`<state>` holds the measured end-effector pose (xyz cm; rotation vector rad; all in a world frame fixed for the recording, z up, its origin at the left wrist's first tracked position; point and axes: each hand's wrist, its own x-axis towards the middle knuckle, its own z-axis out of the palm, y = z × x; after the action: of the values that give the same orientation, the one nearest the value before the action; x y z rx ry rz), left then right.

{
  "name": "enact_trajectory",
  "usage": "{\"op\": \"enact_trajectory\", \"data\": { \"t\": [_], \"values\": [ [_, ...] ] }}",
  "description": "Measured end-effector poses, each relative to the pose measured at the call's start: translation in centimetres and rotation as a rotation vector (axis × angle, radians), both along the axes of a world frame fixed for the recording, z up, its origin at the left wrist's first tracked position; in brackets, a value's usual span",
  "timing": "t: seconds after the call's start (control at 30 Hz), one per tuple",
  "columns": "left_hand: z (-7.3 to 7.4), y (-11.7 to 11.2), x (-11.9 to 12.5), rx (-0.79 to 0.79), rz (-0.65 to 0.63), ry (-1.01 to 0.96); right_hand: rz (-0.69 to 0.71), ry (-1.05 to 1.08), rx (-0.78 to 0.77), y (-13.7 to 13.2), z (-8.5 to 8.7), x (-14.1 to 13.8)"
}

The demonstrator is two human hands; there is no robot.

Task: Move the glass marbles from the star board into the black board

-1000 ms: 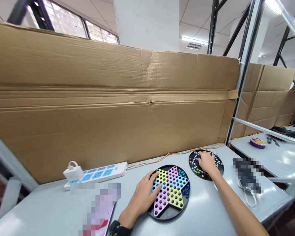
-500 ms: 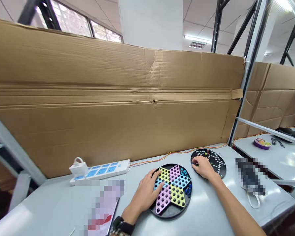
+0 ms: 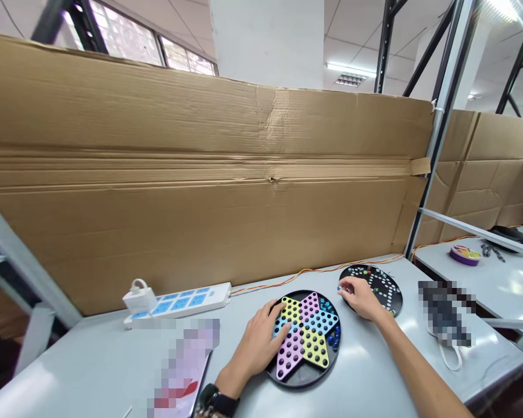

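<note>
A round black Chinese checkers board [image 3: 290,346] with a pastel yellow, pink and blue star lies on the table. My left hand [image 3: 260,335] rests on its left side, fingers spread and holding nothing. Blue marbles [image 3: 333,338] and teal marbles [image 3: 326,306] sit in the board's right-hand rim pockets. Farther right lies a round black lid [image 3: 386,290] with white dots and several small coloured marbles on it. Over its left edge, my right hand [image 3: 361,296] pinches a small blue marble [image 3: 340,287] between thumb and fingertips.
Behind the table [image 3: 100,360] stands a tall cardboard wall [image 3: 200,232]. A white power strip [image 3: 192,302] with a plugged-in charger [image 3: 140,297] lies at the back left. Blurred flat items [image 3: 183,371] lie at left and right. Thin wires [image 3: 300,273] run along the back edge.
My right hand has shifted slightly left and up from the lid, and a blue marble now shows at its fingertips. My left hand stays on the board.
</note>
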<state>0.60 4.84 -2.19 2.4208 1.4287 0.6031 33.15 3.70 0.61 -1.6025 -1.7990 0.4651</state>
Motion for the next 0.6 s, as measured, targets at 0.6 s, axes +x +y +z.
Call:
{"op": "enact_trajectory", "data": {
  "t": [0.6],
  "values": [
    [-0.3, 0.1, -0.3, 0.045, 0.002, 0.013, 0.470, 0.233, -0.518, -1.4, -0.3, -3.2]
  ]
}}
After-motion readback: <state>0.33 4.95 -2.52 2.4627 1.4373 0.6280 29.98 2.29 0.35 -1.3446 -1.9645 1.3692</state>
